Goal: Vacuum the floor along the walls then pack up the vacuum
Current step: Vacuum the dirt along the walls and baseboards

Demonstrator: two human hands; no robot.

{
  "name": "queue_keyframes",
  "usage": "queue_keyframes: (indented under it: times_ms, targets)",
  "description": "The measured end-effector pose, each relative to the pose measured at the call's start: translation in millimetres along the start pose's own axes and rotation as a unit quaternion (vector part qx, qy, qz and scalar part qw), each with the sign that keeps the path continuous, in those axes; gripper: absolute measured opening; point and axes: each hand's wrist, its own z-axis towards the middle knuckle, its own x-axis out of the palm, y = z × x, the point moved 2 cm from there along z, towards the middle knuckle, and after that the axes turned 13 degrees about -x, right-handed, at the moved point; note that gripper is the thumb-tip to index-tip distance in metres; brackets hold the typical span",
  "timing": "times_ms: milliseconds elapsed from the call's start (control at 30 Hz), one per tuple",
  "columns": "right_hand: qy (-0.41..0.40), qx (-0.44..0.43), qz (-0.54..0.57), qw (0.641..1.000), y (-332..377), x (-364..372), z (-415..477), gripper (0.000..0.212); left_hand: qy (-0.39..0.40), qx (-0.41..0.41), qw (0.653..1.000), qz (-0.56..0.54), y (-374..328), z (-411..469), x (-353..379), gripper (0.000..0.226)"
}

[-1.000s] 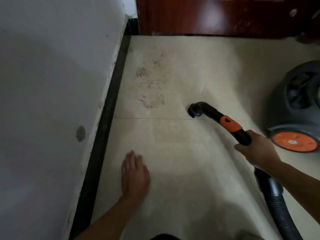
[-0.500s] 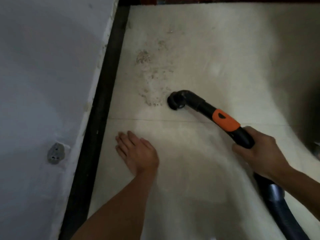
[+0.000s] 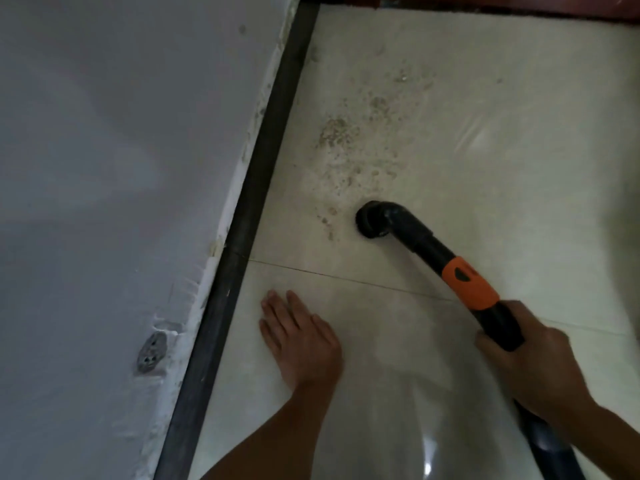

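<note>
A black vacuum wand [image 3: 420,240] with an orange collar [image 3: 469,284] lies low over the cream tiled floor [image 3: 502,188]. Its round nozzle [image 3: 372,220] rests on the tile at the near edge of a patch of gritty dirt [image 3: 349,147]. My right hand [image 3: 530,362] grips the wand just behind the orange collar, and the dark hose [image 3: 550,452] runs back under my forearm. My left hand [image 3: 299,341] lies flat on the floor, palm down, fingers together, close to the wall and holding nothing.
A white wall [image 3: 121,168] fills the left side, with a dark baseboard [image 3: 249,216] running along its foot. A grey round fitting [image 3: 151,351] sits low in the wall. Dark red wood [image 3: 519,5] borders the floor at the top.
The nozzle has slid left from the tile seam to the edge of the dirt patch. My view has tilted down and closer, and the vacuum body has left the frame. My left hand shifted slightly forward.
</note>
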Motion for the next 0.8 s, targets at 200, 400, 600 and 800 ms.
queue_keyframes:
  times_ms: [200,400,600,800]
  targets:
    - [0.003,-0.022,-0.011,1.000,8,8,10,0.032,0.007,-0.003,1.000,-0.013,-2,0,-3,0.060]
    - [0.028,-0.091,0.016,0.995,38,31,38,0.030,0.009,-0.004,1.000,-0.017,0,-1,-3,0.060]
    - [0.021,-0.126,0.008,0.992,59,50,63,0.028,0.004,-0.002,1.000,-0.018,-2,-1,-4,0.060]
    - [-0.008,-0.120,0.026,0.992,88,60,101,0.028,0.010,0.004,1.000,-0.018,-3,0,-6,0.060]
